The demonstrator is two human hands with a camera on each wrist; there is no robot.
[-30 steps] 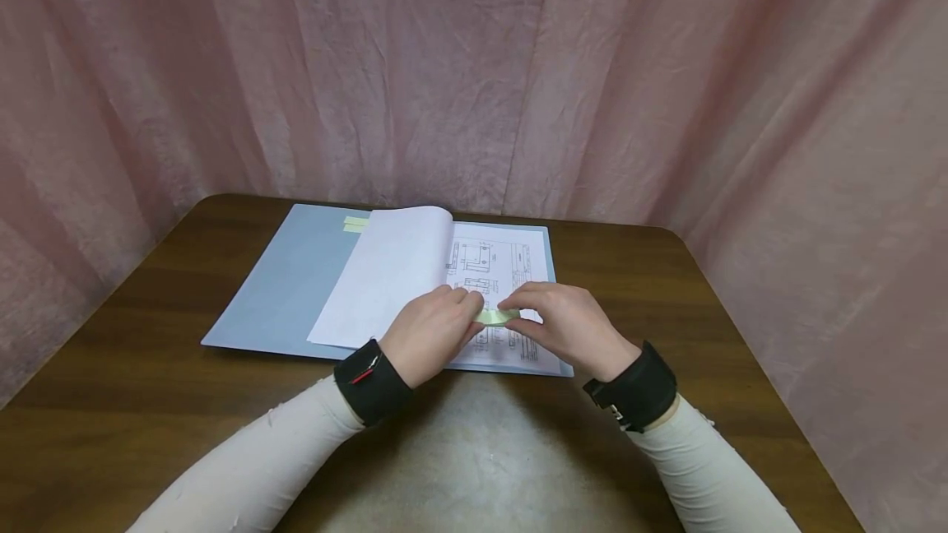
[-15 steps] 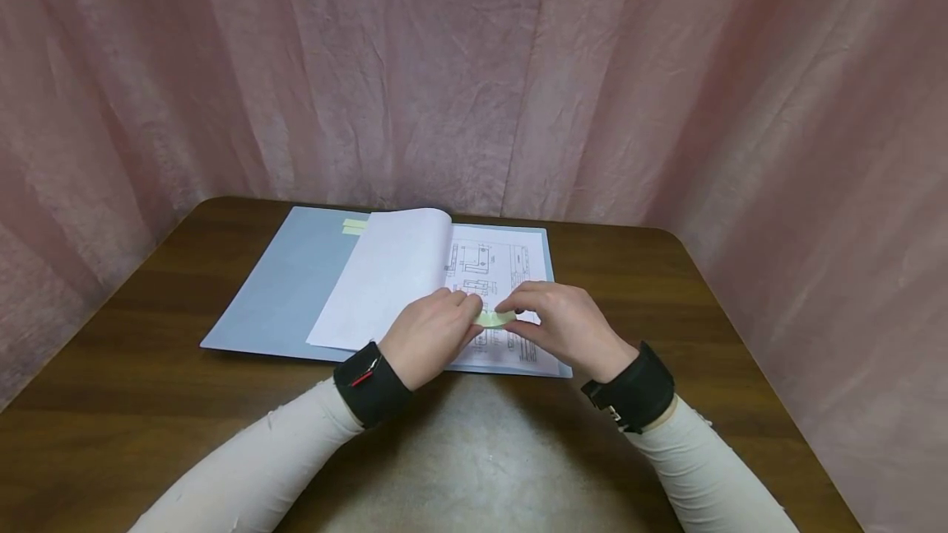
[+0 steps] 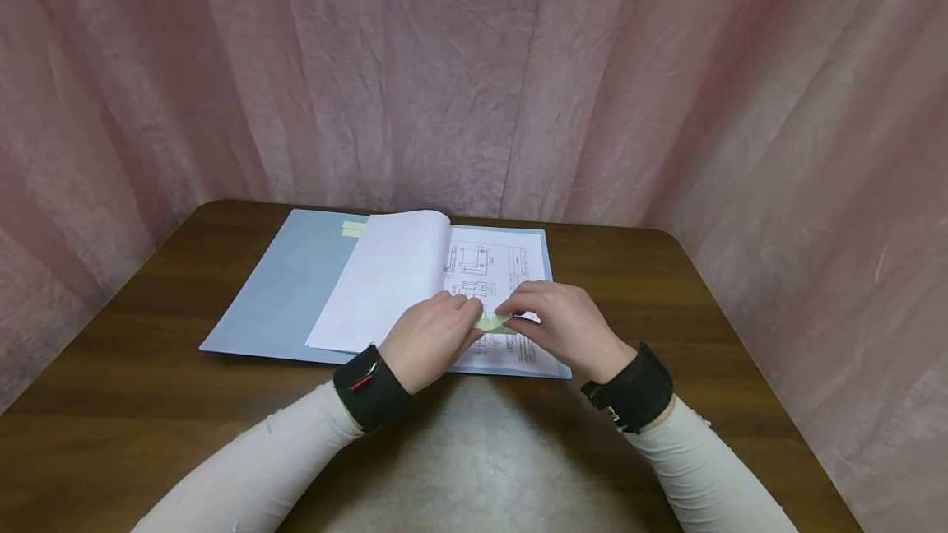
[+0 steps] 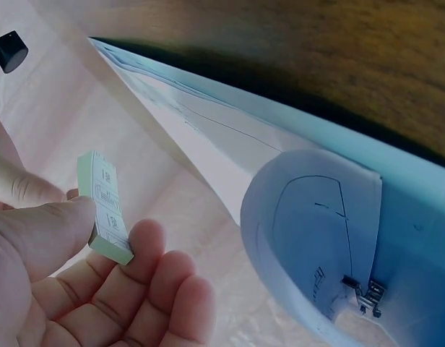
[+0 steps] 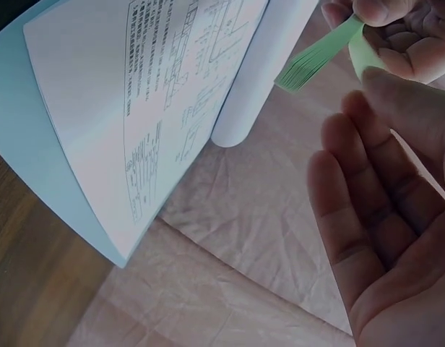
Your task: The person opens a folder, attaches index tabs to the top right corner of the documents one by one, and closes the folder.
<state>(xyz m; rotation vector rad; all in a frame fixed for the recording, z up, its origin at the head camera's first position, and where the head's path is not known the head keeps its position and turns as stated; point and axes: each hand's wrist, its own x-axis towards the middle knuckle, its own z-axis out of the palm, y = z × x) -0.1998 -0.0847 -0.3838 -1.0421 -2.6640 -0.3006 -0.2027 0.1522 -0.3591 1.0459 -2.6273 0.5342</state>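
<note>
Over the lower half of the drawing page (image 3: pixel 504 257), my left hand (image 3: pixel 432 334) pinches a small light green sticky note pad (image 4: pixel 107 202) between thumb and fingers. Printing shows on the pad's underside in the left wrist view, and its layered sheets fan slightly in the right wrist view. My right hand (image 3: pixel 569 326) pinches the free end of the top sticky note (image 3: pixel 490 322), which bends in a curve away from the pad. The sheet's other end is hidden at my left fingers.
A light blue folder (image 3: pixel 289 278) lies spread on the brown wooden table (image 3: pixel 133 303). White sheets (image 3: pixel 392 270) are turned over to its left side, curling at the spine by a metal clip (image 4: pixel 365 295). Small yellow-green sticky strips (image 3: pixel 353 229) sit on the folder's left cover. Pink curtains (image 3: pixel 444 72) surround the table.
The top sticky note, nearly flat earlier, bends more and separates from the pad at its right end. My right fingers have shifted slightly left with it; my left hand stays nearly still.
</note>
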